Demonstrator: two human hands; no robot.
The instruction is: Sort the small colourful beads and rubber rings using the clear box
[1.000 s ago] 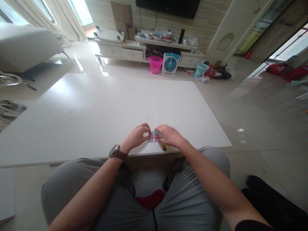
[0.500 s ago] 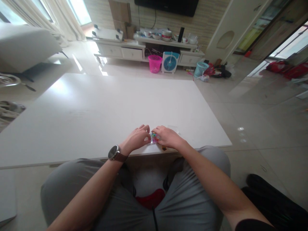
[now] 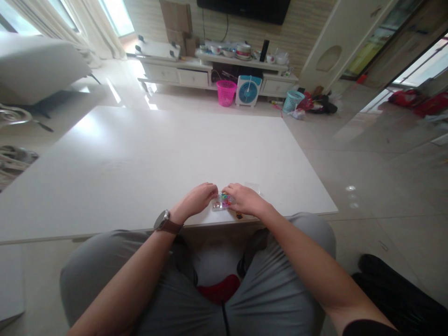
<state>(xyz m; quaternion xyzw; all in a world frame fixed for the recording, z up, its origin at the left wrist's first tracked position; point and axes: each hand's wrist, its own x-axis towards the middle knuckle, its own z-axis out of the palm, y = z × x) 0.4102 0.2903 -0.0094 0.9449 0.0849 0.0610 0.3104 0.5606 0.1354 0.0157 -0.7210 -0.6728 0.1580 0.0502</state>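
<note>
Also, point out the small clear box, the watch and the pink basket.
Small clear box (image 3: 218, 208): head view, on its near edge.
Watch (image 3: 161, 219): head view, on its round face.
Pink basket (image 3: 226, 95): head view, on its side wall.

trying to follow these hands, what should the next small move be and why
Perhaps the left hand should pinch into the left part of the clear case: its fingertips are close to that part, while the right hand partly covers the case's right side and seems to hold it steady.
</note>
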